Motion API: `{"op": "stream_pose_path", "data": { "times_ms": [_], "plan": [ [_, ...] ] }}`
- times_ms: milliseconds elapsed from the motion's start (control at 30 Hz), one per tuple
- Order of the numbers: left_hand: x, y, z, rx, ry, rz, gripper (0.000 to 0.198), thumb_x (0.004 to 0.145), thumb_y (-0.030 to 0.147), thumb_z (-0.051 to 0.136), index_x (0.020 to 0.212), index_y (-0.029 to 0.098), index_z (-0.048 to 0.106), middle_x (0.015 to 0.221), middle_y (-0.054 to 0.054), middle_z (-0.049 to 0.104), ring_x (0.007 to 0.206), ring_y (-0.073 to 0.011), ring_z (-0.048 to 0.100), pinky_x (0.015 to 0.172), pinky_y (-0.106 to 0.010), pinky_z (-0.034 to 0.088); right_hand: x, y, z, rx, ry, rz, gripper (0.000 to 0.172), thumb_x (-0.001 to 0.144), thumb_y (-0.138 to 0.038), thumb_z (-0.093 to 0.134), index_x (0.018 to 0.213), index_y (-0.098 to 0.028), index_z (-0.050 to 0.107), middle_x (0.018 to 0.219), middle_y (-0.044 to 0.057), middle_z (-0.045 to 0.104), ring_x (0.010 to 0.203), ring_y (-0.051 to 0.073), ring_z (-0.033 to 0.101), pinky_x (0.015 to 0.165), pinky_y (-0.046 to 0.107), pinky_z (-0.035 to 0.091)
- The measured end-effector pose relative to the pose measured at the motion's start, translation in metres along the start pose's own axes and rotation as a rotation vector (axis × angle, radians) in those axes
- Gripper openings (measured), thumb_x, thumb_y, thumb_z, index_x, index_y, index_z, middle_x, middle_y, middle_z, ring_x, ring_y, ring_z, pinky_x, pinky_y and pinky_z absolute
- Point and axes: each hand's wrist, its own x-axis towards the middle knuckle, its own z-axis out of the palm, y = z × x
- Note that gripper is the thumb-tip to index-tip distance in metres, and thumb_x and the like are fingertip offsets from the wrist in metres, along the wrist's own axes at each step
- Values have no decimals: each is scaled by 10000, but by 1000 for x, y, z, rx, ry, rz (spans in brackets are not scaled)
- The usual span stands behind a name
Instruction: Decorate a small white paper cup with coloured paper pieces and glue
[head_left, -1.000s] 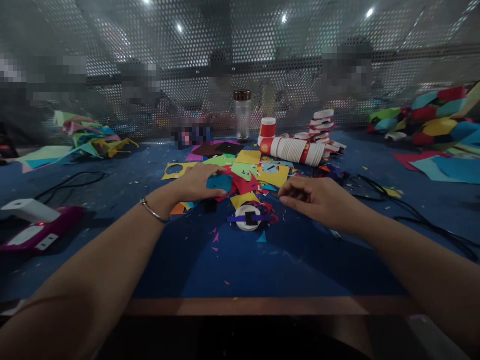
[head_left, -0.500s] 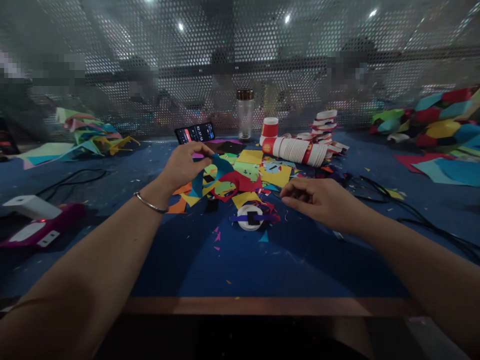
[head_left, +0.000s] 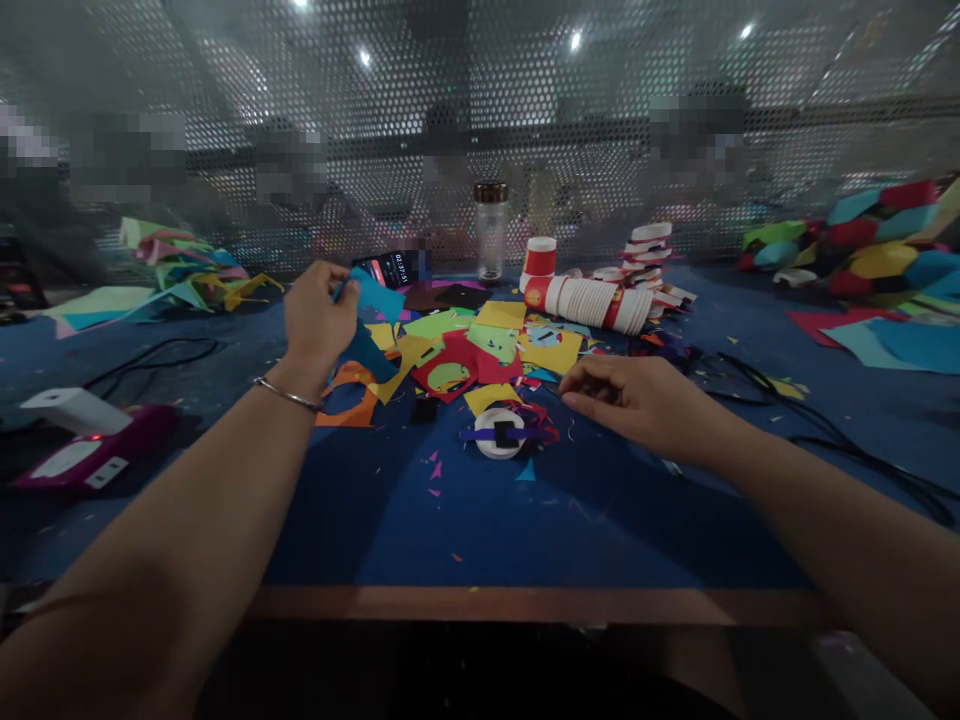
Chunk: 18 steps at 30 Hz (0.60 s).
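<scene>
My left hand [head_left: 321, 312] pinches a piece of blue paper [head_left: 376, 293] with curved cut edges, held above the left side of the scrap pile. My right hand [head_left: 628, 400] rests on the right of the pile, its fingers curled towards the thumb; whatever they may hold is hidden. Between the hands, nearer to me, lies a white paper cup piece [head_left: 499, 447], round, with a purple strip [head_left: 470, 435] and a small black square [head_left: 506, 433] across it. Red paper shreds touch its right side. An orange sheet with a round hole [head_left: 345, 412] lies below my left hand.
Stacked paper cups [head_left: 589, 302] lie behind the scraps beside a glass bottle [head_left: 491, 235] and a phone [head_left: 386, 268]. A magenta power strip with a white plug [head_left: 94, 450] stands left. Black cables [head_left: 832, 455] run right. A perforated metal screen [head_left: 480, 90] closes the back.
My left hand has moved left and slightly back, lifting the blue paper away from the pile and uncovering the orange sheet. My right hand has hardly moved.
</scene>
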Motion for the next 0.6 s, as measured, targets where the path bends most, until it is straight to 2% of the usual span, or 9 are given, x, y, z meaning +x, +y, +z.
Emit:
{"op": "stream_pose_path", "data": {
  "times_ms": [167,267,333,433,500,600],
  "plan": [
    [-1,-14,-8,239,-229,-73,244,791,422,666,906,215,608,889,-10,621,1047,-266,546,843,-421,365,0,-1,-1,-15,-19,-1,213,884,-391,586,919,-201,675,732,34,680,637,173,601,614,301,439],
    [-12,-5,-4,383,-265,-50,347,833,339,618,1148,191,625,1188,-117,635,1217,-381,482,927,-516,396,1,0,1,-29,-25,-7,197,885,-370,583,918,-198,672,730,33,683,629,169,604,610,294,440],
    [-18,6,5,477,-262,-8,434,875,241,538,1290,128,597,1387,-220,534,1349,-463,359,1017,-608,350,1,2,2,-24,-21,-14,194,883,-358,577,918,-194,674,728,34,683,629,169,607,607,290,446],
    [-16,23,23,553,-349,28,400,901,177,504,1268,173,664,1408,-199,555,1390,-441,366,1097,-596,332,2,3,5,-20,-26,-21,193,882,-348,571,920,-192,679,723,33,684,628,170,612,607,288,458],
    [-6,28,36,568,-428,17,368,917,217,549,1260,212,683,1392,-167,589,1375,-424,420,1102,-580,368,2,4,5,-27,-27,-23,180,880,-340,578,913,-196,682,723,32,690,634,172,620,611,288,463],
    [13,28,50,553,-537,-17,372,937,323,638,1278,175,652,1382,-153,596,1345,-380,488,1093,-589,413,2,4,4,-33,-23,-22,170,881,-332,591,914,-197,689,726,32,699,636,172,625,609,286,460]
  ]
}}
